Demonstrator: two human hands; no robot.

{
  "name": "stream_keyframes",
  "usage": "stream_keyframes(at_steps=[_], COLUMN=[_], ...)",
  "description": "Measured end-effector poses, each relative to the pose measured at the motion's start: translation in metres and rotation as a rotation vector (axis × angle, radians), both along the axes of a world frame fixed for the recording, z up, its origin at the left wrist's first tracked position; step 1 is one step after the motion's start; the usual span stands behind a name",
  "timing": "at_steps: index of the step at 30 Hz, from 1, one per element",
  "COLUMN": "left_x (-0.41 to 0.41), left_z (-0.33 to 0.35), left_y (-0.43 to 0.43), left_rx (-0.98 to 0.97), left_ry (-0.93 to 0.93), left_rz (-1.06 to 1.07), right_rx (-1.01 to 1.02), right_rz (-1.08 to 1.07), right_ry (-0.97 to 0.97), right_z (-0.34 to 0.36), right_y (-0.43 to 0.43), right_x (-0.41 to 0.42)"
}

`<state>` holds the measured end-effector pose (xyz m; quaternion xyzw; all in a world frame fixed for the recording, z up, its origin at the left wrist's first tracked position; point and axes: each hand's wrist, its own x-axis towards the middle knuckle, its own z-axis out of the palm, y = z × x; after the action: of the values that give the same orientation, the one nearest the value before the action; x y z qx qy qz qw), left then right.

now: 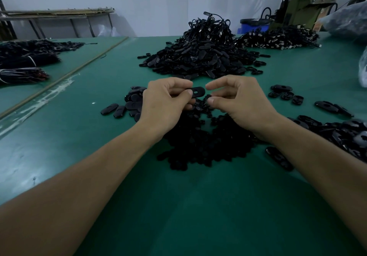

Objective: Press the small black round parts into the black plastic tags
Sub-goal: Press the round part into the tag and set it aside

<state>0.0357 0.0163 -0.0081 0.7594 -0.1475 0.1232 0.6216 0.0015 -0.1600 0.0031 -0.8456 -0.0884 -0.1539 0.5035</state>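
Obs: left hand (164, 101) pinches 1 black tag (197, 91) by its end, slot side up and jutting toward right hand (238, 102), presumably to present the seat. The right hand appears to pinch 1 round part (208, 97) just beside the tag, not touching. Supply heap (198, 140) lies directly beneath both hands, within reach.

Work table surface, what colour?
Plain green table, clearest in the head view.

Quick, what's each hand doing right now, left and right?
Left hand: pinching a black plastic tag.
Right hand: curled, apparently pinching a small black round part.
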Motion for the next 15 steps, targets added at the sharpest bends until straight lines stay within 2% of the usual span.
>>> stream_keyframes(at_steps=[15], left_x=[-0.0012], left_z=[-0.0002], left_y=[0.0006], left_rx=[0.005], left_ry=[-0.006], left_rz=[-0.031], right_rx=[0.064], right_rz=[0.044], right_ry=[0.024], right_z=[0.001], right_y=[0.0008], right_x=[0.0])
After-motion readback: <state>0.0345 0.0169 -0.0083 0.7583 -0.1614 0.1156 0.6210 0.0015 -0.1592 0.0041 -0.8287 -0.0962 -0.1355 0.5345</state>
